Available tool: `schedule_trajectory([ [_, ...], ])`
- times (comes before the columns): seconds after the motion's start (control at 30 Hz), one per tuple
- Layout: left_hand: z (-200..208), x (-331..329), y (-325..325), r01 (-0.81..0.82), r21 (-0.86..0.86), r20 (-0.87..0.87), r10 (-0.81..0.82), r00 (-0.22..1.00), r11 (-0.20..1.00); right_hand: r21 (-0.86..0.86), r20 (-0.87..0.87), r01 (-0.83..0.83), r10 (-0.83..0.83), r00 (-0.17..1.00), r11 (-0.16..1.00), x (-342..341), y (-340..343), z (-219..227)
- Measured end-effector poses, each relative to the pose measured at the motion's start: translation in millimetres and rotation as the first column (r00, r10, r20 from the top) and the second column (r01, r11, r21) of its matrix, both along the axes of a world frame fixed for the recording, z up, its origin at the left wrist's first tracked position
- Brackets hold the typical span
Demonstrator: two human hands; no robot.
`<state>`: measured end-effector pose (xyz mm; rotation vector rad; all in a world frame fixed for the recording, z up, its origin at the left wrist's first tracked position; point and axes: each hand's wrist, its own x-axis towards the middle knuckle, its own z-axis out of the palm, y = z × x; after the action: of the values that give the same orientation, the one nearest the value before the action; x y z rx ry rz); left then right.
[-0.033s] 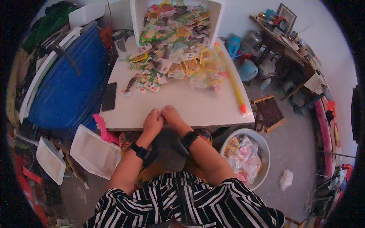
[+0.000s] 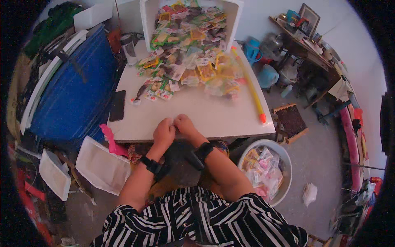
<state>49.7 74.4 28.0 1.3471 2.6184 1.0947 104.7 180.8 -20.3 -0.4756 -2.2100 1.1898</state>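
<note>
My left hand (image 2: 164, 132) and my right hand (image 2: 186, 124) rest close together at the front edge of the white table (image 2: 185, 105), knuckles up and fingers curled in loose fists. Nothing shows in either hand. Beyond them, a heap of small clear and coloured packets (image 2: 189, 66) spills onto the tabletop from a white foam box (image 2: 236, 26) tipped on its side. A dark phone (image 2: 118, 106) lies at the table's left edge. Along the right edge runs a yellow tube (image 2: 252, 87) with orange ends. Black bands circle both my wrists.
Right of my legs stands a white tub (image 2: 289, 173) holding several packets. A foam tray (image 2: 98, 164) sits on the left, below a big blue container (image 2: 76, 86). A clear cup (image 2: 129, 49) stands by the table's back left. On the right are a stool (image 2: 293, 122) and a blue jug (image 2: 252, 51).
My left hand has shifted very slightly left, widening the gap to my right hand a little. The packets, box and other things stay where they were.
</note>
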Motion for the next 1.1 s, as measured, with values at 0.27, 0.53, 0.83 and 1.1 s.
schedule_trajectory([
  [0.27, -17, -9, 9, -0.014, -0.158, -0.247, -0.026, 0.969, 0.987, 0.031, 0.361, -0.029, 0.016, 0.933, 0.999, 12, 42, 35],
  [0.53, -8, -10, 19, 0.057, -0.355, -0.022, -0.070, 0.997, 0.933, 0.876, 0.072, 0.241, -0.607, 0.791, 0.418, 49, 135, 57],
  [0.83, 7, -13, 16, 0.148, -0.383, 0.152, -0.096, 0.984, 0.912, 0.752, 0.505, -0.111, -0.460, 0.730, 0.650, 47, 187, 44],
  [1.1, -1, -5, 28, 0.086, -0.395, 0.140, -0.033, 0.990, 0.914, 0.311, 0.192, 0.424, -0.493, 0.849, 0.851, 83, 130, 94],
])
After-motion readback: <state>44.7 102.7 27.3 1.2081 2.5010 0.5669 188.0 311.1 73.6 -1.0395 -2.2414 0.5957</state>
